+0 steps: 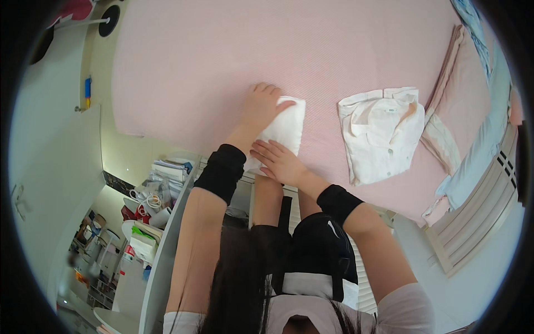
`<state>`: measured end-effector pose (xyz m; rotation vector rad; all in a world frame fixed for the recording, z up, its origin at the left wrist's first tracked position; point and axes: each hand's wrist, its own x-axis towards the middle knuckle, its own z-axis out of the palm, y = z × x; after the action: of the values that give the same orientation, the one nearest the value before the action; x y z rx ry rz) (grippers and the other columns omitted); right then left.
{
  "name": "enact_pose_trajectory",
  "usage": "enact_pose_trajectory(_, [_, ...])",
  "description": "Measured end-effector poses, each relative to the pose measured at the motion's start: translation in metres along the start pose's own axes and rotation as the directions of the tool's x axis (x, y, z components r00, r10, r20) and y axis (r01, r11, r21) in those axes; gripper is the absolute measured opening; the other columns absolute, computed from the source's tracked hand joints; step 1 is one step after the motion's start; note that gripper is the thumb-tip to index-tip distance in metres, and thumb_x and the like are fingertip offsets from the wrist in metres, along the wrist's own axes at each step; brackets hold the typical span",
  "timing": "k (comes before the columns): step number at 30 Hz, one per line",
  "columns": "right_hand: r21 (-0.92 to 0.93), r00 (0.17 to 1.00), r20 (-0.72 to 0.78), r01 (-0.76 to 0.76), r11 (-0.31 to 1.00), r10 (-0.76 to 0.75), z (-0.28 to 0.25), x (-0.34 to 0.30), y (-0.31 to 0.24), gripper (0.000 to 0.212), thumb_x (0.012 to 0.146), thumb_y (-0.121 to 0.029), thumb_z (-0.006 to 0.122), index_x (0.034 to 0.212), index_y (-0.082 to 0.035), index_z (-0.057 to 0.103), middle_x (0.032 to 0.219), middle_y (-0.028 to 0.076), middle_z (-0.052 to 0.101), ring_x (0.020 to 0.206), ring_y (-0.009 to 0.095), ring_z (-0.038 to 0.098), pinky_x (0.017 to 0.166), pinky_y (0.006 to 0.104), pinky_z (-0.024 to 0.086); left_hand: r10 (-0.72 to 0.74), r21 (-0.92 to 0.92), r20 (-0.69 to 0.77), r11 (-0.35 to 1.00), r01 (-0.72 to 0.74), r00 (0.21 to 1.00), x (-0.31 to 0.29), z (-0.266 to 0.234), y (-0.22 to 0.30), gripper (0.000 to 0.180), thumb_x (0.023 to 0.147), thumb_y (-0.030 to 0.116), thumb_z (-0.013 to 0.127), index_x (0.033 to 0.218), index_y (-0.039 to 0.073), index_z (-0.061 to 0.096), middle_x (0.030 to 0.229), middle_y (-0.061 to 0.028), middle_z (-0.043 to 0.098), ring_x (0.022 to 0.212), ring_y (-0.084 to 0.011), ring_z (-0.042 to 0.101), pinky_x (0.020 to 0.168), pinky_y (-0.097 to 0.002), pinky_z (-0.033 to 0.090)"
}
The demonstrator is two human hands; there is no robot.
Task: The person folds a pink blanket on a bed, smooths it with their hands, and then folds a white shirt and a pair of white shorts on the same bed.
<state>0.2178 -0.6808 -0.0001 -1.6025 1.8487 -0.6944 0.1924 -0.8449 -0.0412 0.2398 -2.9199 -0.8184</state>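
Note:
A small folded white cloth [290, 127] lies near the front edge of the pink bed, between my hands and partly under them. My left hand [260, 107] rests at its far left corner, thumb stretched over the fabric and fingers spread on the bedspread. Across the cloth's near end lies my right hand [280, 162], flat with its fingers extended. Neither hand grasps anything that I can see. To the right, a white buttoned shirt [380, 136] is folded into a rough rectangle, collar facing up. Black bands wrap both my wrists.
The pink bedspread [222, 44] stretches ahead. Pink and pale blue bedding [467, 89] is heaped at the right, beside a slatted headboard [473, 217]. At left, a shelf unit [161, 253] holds papers, cables and bags, with a white door [53, 145] beyond it.

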Motion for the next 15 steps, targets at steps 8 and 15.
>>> enact_pose_trajectory(8, [0.071, 0.999, -0.017, -0.048, 0.996, 0.049, 0.020, -0.004, 0.012, 0.060, 0.078, -0.029, 0.057, 0.129, -0.004, 0.038, 0.138, 0.007, 0.033, 0.128, 0.020, 0.028, 0.105, 0.0361, 0.023, 0.029, -0.001, 0.063, 1.000, -0.029, 0.998, 0.007, 0.021, -0.012, 0.030, 0.077, 0.036, 0.060, 0.073, 0.007, 0.057, 0.075, -0.0048, 0.059, 0.076, -0.0221, 0.054, 0.072, -0.0347, 0.038])
enact_pose_trajectory(15, [0.271, 0.998, 0.027, -0.065, 0.960, 0.060, -0.005, -0.015, -0.003, 0.052, 0.078, -0.029, 0.057, 0.120, -0.001, 0.045, 0.134, 0.010, 0.036, 0.128, 0.023, 0.027, 0.106, 0.0363, 0.020, 0.024, -0.093, 0.174, 0.996, -0.008, 0.985, 0.018, 0.007, -0.006, 0.027, 0.079, 0.031, 0.059, 0.076, 0.004, 0.059, 0.077, -0.0076, 0.060, 0.075, -0.0245, 0.055, 0.071, -0.0356, 0.038])
